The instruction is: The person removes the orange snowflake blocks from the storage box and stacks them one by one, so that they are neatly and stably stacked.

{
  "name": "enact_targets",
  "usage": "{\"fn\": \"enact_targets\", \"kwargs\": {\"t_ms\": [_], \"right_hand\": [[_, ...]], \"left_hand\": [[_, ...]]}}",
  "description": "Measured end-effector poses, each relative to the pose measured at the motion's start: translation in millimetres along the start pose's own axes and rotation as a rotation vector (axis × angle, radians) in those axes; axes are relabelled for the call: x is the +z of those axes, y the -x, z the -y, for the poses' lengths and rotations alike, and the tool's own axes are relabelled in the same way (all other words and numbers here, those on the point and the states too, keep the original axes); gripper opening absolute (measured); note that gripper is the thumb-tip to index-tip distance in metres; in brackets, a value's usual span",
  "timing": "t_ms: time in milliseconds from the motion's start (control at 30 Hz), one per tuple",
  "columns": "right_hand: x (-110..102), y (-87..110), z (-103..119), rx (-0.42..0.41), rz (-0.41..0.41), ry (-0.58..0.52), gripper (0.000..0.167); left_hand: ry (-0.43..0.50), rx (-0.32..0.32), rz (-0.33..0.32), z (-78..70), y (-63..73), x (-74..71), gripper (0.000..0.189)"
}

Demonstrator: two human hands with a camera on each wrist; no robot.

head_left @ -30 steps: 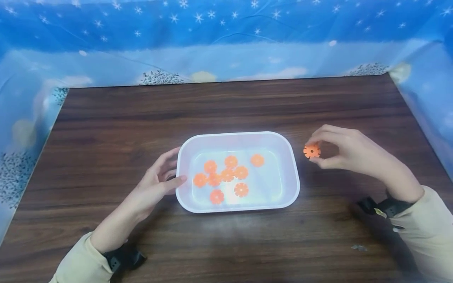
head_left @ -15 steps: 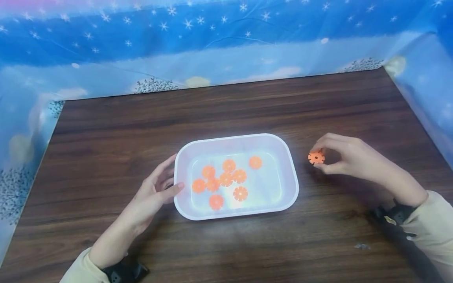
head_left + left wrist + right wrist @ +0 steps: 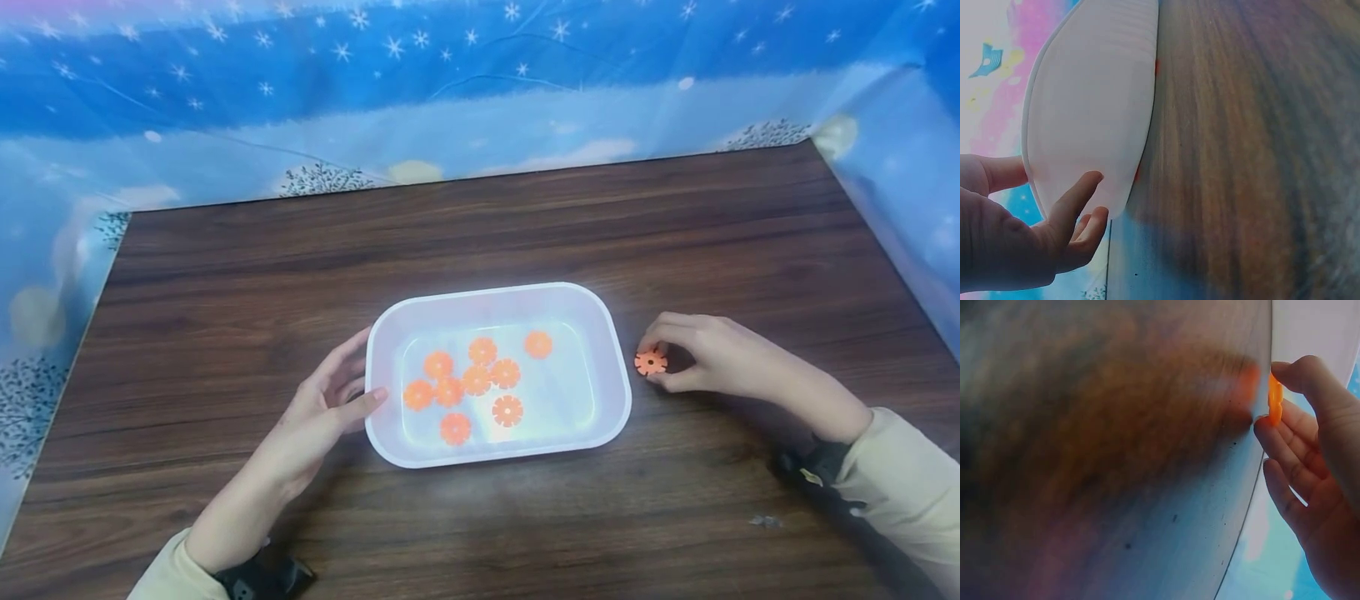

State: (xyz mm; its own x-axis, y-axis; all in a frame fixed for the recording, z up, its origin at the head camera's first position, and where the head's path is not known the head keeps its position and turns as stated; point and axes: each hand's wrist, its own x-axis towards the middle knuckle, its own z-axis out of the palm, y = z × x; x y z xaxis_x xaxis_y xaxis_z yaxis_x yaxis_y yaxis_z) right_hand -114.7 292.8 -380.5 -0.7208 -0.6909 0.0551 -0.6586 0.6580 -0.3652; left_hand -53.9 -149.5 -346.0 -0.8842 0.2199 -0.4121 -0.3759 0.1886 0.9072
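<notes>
A white plastic tub (image 3: 498,450) sits on the table with several orange notched discs lying inside, one of them (image 3: 507,411) near the front wall. My left hand (image 3: 318,417) holds the tub's left end, thumb over the rim and fingers against the outer wall (image 3: 1091,94). To the right of the tub, my right hand (image 3: 708,350) pinches another orange notched disc (image 3: 651,362) between thumb and fingertips. The right wrist view shows this disc (image 3: 1275,400) edge-on, close over the tabletop, with its orange reflection beside it.
The dark wood-grain table (image 3: 450,242) reaches back to a blue snowflake-print cloth (image 3: 420,67), which also hangs at both sides. A small shiny scrap (image 3: 765,522) lies at the front right. Dark cameras (image 3: 262,575) are strapped to the wrists.
My right hand, still pinching the disc, has come nearer to the front and in towards the tub. The left hand keeps its hold on the tub, and the head view has tilted slightly.
</notes>
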Motion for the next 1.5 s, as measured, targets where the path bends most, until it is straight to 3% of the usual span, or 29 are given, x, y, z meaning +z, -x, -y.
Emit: {"fn": "enact_targets", "kwargs": {"t_ms": [867,1500], "right_hand": [[2.3,-4.9,4.5,0.035,0.055,-0.007,0.031],[-13.5,-9.1,10.5,0.115,0.157,0.011,0.053]], "left_hand": [[0.041,0.023,-0.009,7.7,3.6,-0.5,0.072],[0.003,0.025,0.01,-0.6,-3.9,-2.6,0.071]]}}
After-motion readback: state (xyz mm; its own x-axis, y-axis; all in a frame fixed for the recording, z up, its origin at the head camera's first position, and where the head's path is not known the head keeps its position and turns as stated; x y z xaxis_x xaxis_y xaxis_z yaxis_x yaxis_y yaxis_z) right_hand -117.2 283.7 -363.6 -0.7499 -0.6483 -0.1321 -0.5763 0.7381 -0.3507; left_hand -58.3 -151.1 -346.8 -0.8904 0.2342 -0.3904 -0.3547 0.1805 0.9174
